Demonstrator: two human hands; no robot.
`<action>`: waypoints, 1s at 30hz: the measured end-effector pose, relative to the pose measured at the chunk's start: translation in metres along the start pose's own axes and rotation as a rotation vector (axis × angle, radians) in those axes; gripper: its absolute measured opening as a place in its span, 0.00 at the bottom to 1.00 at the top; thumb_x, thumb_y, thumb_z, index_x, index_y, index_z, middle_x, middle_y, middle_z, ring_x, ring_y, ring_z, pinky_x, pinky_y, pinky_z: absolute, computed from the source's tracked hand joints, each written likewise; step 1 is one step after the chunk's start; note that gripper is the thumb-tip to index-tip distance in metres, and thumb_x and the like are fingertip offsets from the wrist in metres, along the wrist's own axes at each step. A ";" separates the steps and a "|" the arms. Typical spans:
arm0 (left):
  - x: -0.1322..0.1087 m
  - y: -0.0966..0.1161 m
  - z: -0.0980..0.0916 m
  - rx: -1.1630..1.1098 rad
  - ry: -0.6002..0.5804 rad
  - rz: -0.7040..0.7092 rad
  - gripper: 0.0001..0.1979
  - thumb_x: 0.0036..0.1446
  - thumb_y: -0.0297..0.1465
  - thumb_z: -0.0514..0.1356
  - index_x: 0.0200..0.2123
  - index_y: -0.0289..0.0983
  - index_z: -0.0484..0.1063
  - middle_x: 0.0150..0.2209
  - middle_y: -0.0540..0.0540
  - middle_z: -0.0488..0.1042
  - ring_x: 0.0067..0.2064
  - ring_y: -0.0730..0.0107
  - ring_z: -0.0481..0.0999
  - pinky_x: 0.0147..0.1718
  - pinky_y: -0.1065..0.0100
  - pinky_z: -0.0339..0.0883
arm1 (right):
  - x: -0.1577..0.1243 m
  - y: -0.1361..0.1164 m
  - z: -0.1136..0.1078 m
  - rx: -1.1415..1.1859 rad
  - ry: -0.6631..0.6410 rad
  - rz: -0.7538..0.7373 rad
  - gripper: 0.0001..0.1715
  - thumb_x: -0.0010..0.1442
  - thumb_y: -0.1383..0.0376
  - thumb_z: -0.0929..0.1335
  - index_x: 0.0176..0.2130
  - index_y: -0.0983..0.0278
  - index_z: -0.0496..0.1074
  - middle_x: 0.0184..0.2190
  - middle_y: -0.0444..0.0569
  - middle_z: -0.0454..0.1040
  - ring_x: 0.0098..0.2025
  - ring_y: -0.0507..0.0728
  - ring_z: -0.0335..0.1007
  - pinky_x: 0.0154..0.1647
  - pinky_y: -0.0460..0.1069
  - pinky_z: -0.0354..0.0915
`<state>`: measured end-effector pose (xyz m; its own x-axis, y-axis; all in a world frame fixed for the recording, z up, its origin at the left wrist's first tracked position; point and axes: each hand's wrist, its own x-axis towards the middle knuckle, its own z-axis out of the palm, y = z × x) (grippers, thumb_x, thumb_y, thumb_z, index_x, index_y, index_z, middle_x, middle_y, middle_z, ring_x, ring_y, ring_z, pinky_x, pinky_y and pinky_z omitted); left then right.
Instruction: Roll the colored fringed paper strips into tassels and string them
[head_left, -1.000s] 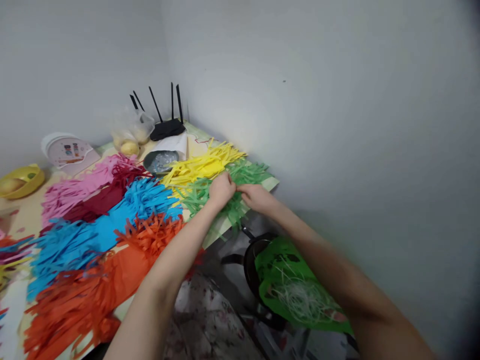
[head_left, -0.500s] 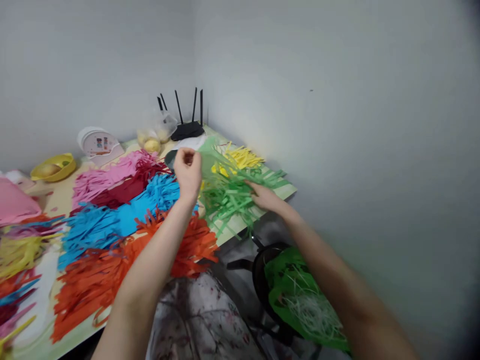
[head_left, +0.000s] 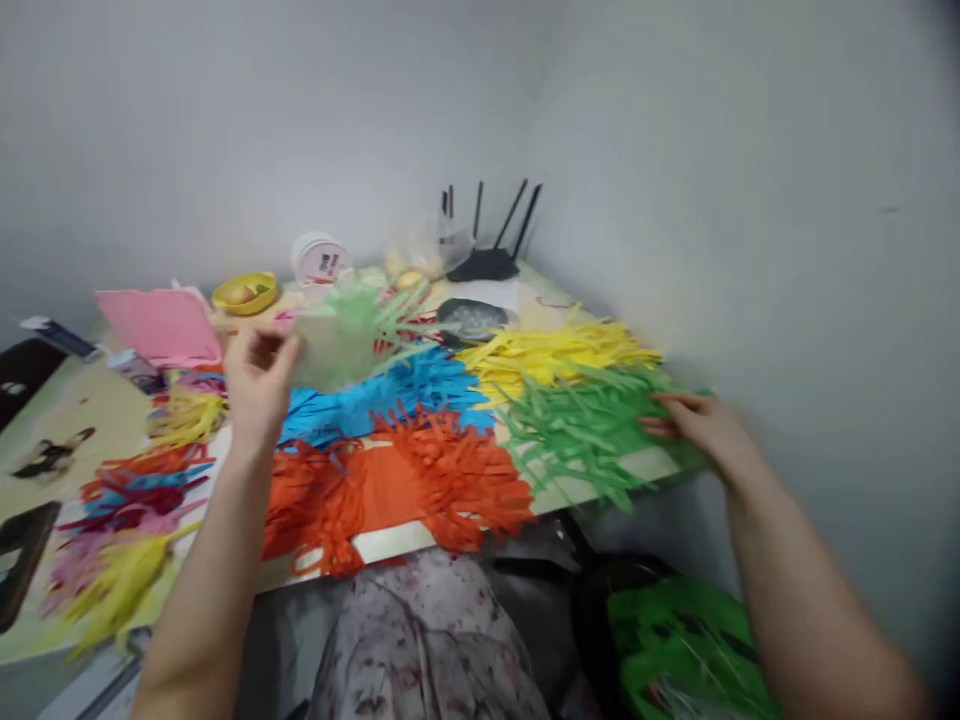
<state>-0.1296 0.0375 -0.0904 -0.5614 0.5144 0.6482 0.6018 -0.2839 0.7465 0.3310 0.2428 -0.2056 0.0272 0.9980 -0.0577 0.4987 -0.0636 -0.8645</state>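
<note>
My left hand (head_left: 260, 385) is closed in a pinch on the edge of a pale green fringed tissue paper (head_left: 337, 335), which hangs in the air over the blue fringed paper (head_left: 360, 395) and is blurred by motion. My right hand (head_left: 701, 425) rests at the right edge of a pile of green fringed paper (head_left: 585, 425), fingers stretched out and apart, touching the strips. Behind that pile lies yellow fringed paper (head_left: 559, 350). Orange fringed paper (head_left: 390, 485) is spread along the front of the table.
A black router (head_left: 484, 265) with upright antennas stands in the back corner. Near it are a yellow bowl (head_left: 246, 293), a white tub (head_left: 319, 258) and a pink box (head_left: 161, 325). Mixed strip bundles (head_left: 120, 570) lie left. Below the right edge sits a green bag (head_left: 686, 630).
My left hand has lifted the pale green paper off the green pile and carried it left. My right hand has shifted to the pile's right edge. The view has turned left.
</note>
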 end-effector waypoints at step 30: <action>-0.081 -0.006 -0.047 0.309 -0.491 -0.058 0.09 0.56 0.25 0.56 0.38 0.38 0.73 0.41 0.44 0.80 0.42 0.63 0.78 0.41 0.65 0.70 | -0.151 -0.199 0.200 -0.192 -0.509 -1.144 0.15 0.54 0.73 0.63 0.41 0.62 0.73 0.37 0.50 0.79 0.39 0.60 0.73 0.42 0.51 0.66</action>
<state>-0.1144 -0.0404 -0.1398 -0.3138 0.8579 0.4070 0.7569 -0.0328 0.6527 0.0549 0.1039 -0.1247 -0.8153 0.3640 0.4504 0.1353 0.8760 -0.4630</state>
